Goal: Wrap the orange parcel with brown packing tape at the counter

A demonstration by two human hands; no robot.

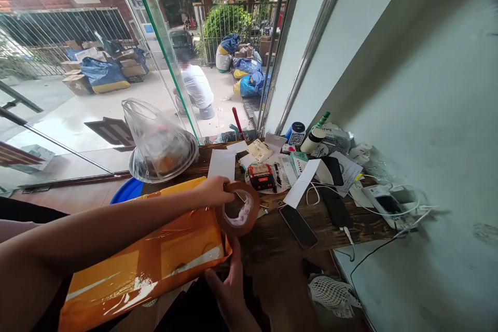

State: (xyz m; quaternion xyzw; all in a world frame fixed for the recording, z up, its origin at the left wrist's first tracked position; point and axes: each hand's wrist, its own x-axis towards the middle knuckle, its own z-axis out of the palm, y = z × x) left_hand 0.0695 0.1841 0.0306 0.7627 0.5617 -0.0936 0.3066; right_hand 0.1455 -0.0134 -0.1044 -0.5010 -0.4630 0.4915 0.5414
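My left hand (216, 191) reaches in from the left and is closed on the rim of a brown tape roll (253, 202). The roll stands at the right end of an orange-yellow padded parcel (148, 259), which lies tilted across my lap and the edge of the wooden table (272, 241). Shiny brown tape covers much of the parcel. My right hand (230, 285) comes up from below, its fingers pinching the parcel's lower right corner just under the roll.
Two dark phones (299, 226) (335, 207), cables, paper slips and a small red-black device (261, 176) lie on the table. A clear plastic bag over a metal dish (161, 145) stands at the back left. Outside the glass, a person (196, 85) crouches. A wall is on the right.
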